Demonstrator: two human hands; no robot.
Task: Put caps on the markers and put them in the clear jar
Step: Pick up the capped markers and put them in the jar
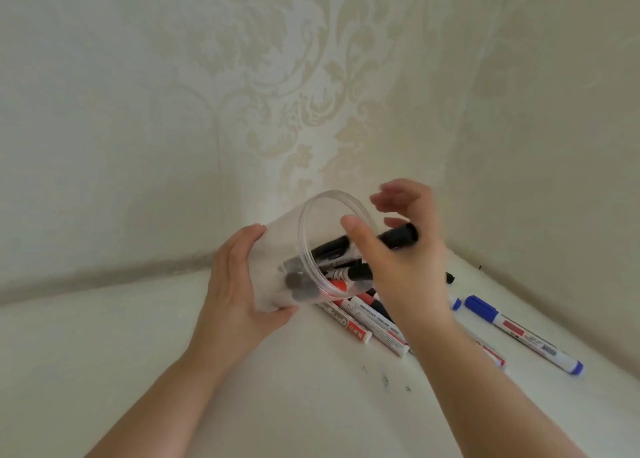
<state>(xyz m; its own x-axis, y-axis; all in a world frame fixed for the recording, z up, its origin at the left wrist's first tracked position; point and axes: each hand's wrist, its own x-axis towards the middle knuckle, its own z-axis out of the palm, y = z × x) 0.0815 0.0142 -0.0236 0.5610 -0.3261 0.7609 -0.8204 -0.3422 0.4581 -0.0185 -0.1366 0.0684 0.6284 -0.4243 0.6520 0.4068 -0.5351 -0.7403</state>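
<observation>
- clear jar (277,249), gripped around its wall by the left hand (239,284), is held tilted above the table (138,353), mouth toward the right hand (401,256); several capped markers already lie inside.
- blue marker (523,333) and red ones remain on the table, long axes running diagonally.
- right hand's grip pinches a black marker (398,236), capped end pointing right, body into the jar.

We see the white tabletop (104,353) open on its left side. On the right, loose white-barrelled markers (374,326) and a blue-capped marker (519,333) clutter the corner. The tilted clear plastic jar (311,236), gripped by the left hand (239,284), has its mouth partly blocked by the right hand (401,260) and a black marker (398,236). Patterned cream walls (311,94) close in behind.
</observation>
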